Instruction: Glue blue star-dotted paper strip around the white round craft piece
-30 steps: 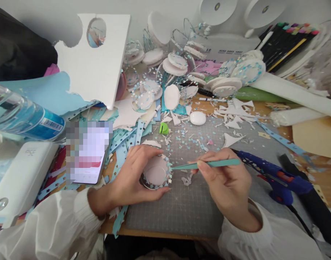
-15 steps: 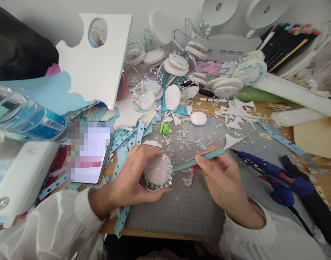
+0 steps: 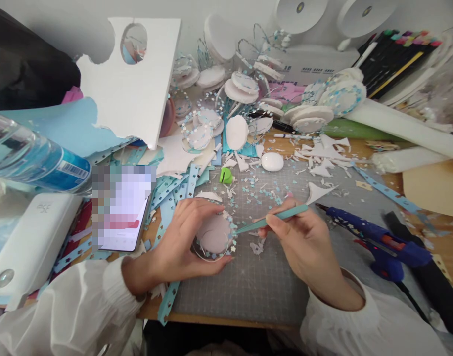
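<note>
Between the thumb and fingers of my left hand [image 3: 189, 240] is a round white foam disc [image 3: 213, 232], its rim edged with small blue and white paper flowers. A thin pale loop of wire or thread lies over the disc's lower part. My right hand [image 3: 298, 240] pinches teal tweezers [image 3: 282, 213], whose tips touch or nearly touch the flowers on the disc's right edge. Loose paper flowers [image 3: 254, 190] are scattered on the grey cutting mat [image 3: 245, 291] beyond the hands. A crumpled greyish scrap [image 3: 256, 247] lies below the tweezers.
A blue glue gun [image 3: 378, 242] lies at right. The phone [image 3: 124, 212], power bank [image 3: 33, 242] and water bottle [image 3: 37, 153] are at left. Decorated foam discs [image 3: 241, 89] crowd the back, near a cut foam board [image 3: 137, 99]. A green sharpener-like piece [image 3: 225, 175] and white oval [image 3: 272, 161] stand on the mat.
The pale loop on the disc has shifted slightly, lower and toward the right. Both hands keep nearly the same place, with the tweezers still at the disc's right edge.
</note>
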Demonstrator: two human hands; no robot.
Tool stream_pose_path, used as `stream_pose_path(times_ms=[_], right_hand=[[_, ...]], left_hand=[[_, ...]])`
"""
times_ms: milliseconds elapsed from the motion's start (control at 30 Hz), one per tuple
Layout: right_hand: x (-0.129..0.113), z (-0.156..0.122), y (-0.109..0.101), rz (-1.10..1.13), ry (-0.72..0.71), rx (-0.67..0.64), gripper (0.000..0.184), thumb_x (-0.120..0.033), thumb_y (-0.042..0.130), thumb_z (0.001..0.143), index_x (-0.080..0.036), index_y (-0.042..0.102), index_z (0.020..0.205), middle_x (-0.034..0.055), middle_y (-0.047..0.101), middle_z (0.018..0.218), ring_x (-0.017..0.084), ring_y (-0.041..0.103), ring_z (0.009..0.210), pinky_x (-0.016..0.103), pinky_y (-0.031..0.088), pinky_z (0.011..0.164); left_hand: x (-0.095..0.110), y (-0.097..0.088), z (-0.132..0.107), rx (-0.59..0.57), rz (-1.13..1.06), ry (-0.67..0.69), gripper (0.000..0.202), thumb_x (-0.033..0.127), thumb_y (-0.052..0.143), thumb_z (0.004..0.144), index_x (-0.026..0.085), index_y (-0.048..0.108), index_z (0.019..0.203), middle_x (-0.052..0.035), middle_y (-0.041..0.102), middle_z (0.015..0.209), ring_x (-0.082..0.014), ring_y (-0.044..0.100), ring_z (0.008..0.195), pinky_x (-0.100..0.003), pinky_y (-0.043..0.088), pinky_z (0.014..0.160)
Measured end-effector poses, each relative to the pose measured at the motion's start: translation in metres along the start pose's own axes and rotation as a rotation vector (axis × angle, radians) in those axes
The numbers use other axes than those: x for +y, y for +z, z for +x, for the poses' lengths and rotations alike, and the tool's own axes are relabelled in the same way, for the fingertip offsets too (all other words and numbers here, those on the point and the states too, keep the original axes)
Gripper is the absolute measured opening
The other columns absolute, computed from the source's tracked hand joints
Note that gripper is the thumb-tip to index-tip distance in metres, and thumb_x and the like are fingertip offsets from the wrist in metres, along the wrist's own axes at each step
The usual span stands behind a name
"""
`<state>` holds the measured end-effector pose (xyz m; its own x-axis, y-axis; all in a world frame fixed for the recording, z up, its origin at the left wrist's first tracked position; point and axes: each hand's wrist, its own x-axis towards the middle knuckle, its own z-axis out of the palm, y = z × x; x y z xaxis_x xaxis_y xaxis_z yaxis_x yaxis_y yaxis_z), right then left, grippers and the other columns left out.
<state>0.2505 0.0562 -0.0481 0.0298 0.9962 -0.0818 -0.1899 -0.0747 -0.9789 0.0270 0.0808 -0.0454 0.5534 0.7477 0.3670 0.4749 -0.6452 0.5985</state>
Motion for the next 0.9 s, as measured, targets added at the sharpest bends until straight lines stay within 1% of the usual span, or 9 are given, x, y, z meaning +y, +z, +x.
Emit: stream_pose_path(times_ms=[233,400,467,600,700,800,900], right_hand=[[-0.001,-0.001,-0.004,0.005,-0.045,-0.059,0.004,-0.024,0.068,0.085,-0.024,0.064,0.084,-0.0024,0.062,0.075,0.013,0.065,0.064,0.028,0.052,0.061],[-0.001,-0.001,-0.005,0.026,-0.071,-0.091,0.005,-0.025,0.068,0.084,-0.025,0.063,0.086,-0.0011,0.065,0.077,0.015,0.066,0.067,0.030,0.054,0.062],[-0.002,0.001,-0.003,0.051,-0.032,-0.075,0.007,-0.027,0.070,0.083,-0.024,0.064,0.083,-0.0015,0.064,0.076,0.014,0.066,0.065,0.029,0.054,0.061],[-0.006,0.004,0.003,0.139,0.119,-0.046,0.016,-0.032,0.074,0.078,-0.022,0.063,0.075,-0.0026,0.063,0.068,0.012,0.064,0.060,0.025,0.054,0.057],[-0.008,0.005,0.006,0.180,0.214,-0.042,0.021,-0.035,0.078,0.074,-0.021,0.062,0.072,-0.0023,0.063,0.066,0.012,0.063,0.058,0.024,0.054,0.056],[-0.009,0.005,0.006,0.195,0.256,-0.047,0.023,-0.036,0.079,0.072,-0.020,0.062,0.072,-0.0023,0.063,0.066,0.012,0.063,0.058,0.024,0.053,0.055],[-0.009,0.006,0.003,0.223,0.270,-0.040,0.022,-0.035,0.078,0.073,-0.020,0.062,0.072,-0.0026,0.063,0.065,0.012,0.062,0.058,0.024,0.053,0.056]], left_hand=[[0.001,0.000,0.000,-0.023,-0.127,-0.082,0.069,0.036,0.079,0.065,0.022,0.045,0.124,-0.0097,0.061,0.113,-0.0278,0.058,0.104,-0.042,0.046,0.091],[0.000,0.000,-0.002,-0.024,-0.209,-0.069,0.070,0.035,0.079,0.065,0.023,0.047,0.126,-0.0094,0.062,0.114,-0.0279,0.059,0.105,-0.043,0.046,0.092],[0.000,0.000,-0.002,-0.030,-0.225,-0.066,0.071,0.035,0.079,0.065,0.023,0.046,0.126,-0.0096,0.062,0.115,-0.0283,0.059,0.105,-0.043,0.046,0.092],[0.001,-0.002,0.000,-0.028,-0.222,-0.049,0.071,0.033,0.079,0.065,0.023,0.046,0.127,-0.0095,0.062,0.114,-0.0279,0.059,0.105,-0.042,0.045,0.093],[0.001,-0.002,0.000,-0.017,-0.227,-0.033,0.071,0.034,0.079,0.065,0.024,0.047,0.127,-0.0094,0.063,0.112,-0.0281,0.059,0.104,-0.042,0.046,0.092],[0.001,-0.002,0.000,-0.007,-0.236,-0.012,0.070,0.036,0.079,0.065,0.023,0.047,0.127,-0.0098,0.063,0.110,-0.0287,0.059,0.103,-0.043,0.046,0.091],[-0.001,-0.003,-0.001,-0.010,-0.234,-0.001,0.071,0.039,0.079,0.065,0.023,0.047,0.127,-0.0107,0.063,0.111,-0.0295,0.059,0.103,-0.045,0.046,0.092]])
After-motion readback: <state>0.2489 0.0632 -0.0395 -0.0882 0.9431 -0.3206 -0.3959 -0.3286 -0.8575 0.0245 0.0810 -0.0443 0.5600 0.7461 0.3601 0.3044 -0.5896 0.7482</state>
